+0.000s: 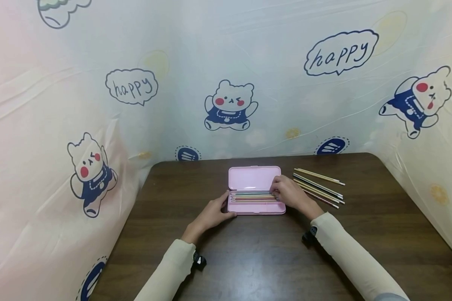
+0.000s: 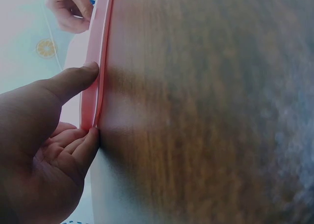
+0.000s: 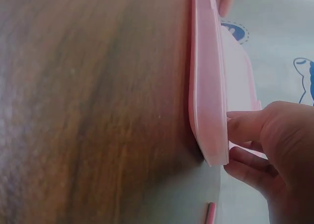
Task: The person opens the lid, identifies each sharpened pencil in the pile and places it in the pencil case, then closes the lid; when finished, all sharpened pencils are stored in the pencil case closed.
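An open pink pencil case [image 1: 256,209] lies on the table, its lid [image 1: 254,177] folded back. Inside it, several colored pencils [image 1: 250,197] lie side by side lengthwise. My left hand [image 1: 211,215] holds the case's left end; in the left wrist view its thumb presses the front wall and its fingers bend round the corner. At the other end, my right hand [image 1: 288,192] reaches over the rim with bent fingers, right at the pencils' ends. The case wall hides those fingertips [image 3: 235,128] in the right wrist view, so I cannot tell whether they pinch a pencil.
Several more pencils [image 1: 318,188] lie loose and slanted to the right of the case, beyond my right hand. The dark wooden table [image 1: 248,255] reaches back to a printed cloth [image 1: 181,117] that hangs behind it and along both sides.
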The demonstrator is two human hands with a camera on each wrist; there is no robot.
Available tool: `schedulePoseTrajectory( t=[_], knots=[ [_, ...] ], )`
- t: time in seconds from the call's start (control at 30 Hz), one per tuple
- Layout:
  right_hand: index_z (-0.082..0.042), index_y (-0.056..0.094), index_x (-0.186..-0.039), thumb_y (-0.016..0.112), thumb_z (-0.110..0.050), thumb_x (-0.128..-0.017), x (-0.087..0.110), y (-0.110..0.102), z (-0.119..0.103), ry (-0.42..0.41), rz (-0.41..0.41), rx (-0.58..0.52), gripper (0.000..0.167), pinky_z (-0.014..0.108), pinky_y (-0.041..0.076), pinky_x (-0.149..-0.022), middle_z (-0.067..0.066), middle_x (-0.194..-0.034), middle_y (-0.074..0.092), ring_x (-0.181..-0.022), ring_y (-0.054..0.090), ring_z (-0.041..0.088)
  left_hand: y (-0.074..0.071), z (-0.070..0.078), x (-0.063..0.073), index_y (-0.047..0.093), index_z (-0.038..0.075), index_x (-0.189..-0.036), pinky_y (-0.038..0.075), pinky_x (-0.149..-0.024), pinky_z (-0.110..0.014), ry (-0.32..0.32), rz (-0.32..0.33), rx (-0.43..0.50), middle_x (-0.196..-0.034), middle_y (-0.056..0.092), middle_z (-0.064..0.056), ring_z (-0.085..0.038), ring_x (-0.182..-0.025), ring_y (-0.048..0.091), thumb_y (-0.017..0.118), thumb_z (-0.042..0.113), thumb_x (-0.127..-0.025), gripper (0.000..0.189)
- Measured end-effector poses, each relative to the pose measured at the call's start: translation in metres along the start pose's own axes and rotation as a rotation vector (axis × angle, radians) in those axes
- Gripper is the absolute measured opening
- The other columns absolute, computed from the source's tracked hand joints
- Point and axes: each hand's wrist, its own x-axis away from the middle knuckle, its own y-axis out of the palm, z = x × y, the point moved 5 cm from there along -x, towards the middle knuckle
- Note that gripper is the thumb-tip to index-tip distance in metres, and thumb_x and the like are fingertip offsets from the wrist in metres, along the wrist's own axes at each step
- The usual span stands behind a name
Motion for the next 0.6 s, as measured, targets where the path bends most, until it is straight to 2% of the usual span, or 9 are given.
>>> schedulePoseTrajectory(
  t=[0.2,0.33,0.47,0.6],
  knots=[
    [-0.011,0.084,-0.095,0.080,-0.005,-0.093,0.001,-0.005,0.000,0.019,-0.023,-0.023,0.008,0.042,0.059,-0.086,0.003,-0.099,0.072,-0.095,0.062,0.021,0.000,0.000,0.001,0.023,0.010,-0.171,0.043,-0.123,-0.047,-0.003,0.001,-0.003,-0.175,0.032,-0.012,-0.030,-0.156,0.043,0.078,0.042,-0.098,0.097],
    [-0.009,0.084,-0.099,0.079,-0.005,-0.094,0.002,-0.022,0.008,0.037,0.005,-0.036,0.008,0.047,0.061,-0.088,0.006,-0.102,0.076,-0.095,0.068,0.024,0.000,0.000,0.000,0.023,0.009,-0.170,0.043,-0.123,-0.047,0.001,0.002,-0.001,-0.175,0.032,-0.012,-0.030,-0.157,0.043,0.078,0.042,-0.098,0.097],
    [-0.007,0.083,-0.104,0.076,-0.005,-0.096,0.006,-0.050,0.031,0.081,0.056,-0.020,0.011,0.049,0.061,-0.084,0.008,-0.099,0.078,-0.089,0.070,0.025,0.000,0.000,0.000,0.023,0.010,-0.171,0.042,-0.124,-0.047,0.000,0.003,-0.001,-0.175,0.032,-0.011,-0.030,-0.157,0.042,0.078,0.042,-0.098,0.096],
    [-0.004,0.081,-0.110,0.072,-0.007,-0.100,0.017,-0.080,0.063,0.171,0.080,-0.018,0.014,0.053,0.061,-0.084,0.013,-0.104,0.079,-0.091,0.072,0.029,0.000,0.000,-0.001,0.023,0.009,-0.170,0.042,-0.124,-0.048,-0.001,0.000,0.004,-0.175,0.032,-0.012,-0.030,-0.157,0.041,0.078,0.042,-0.098,0.096]
  ],
)
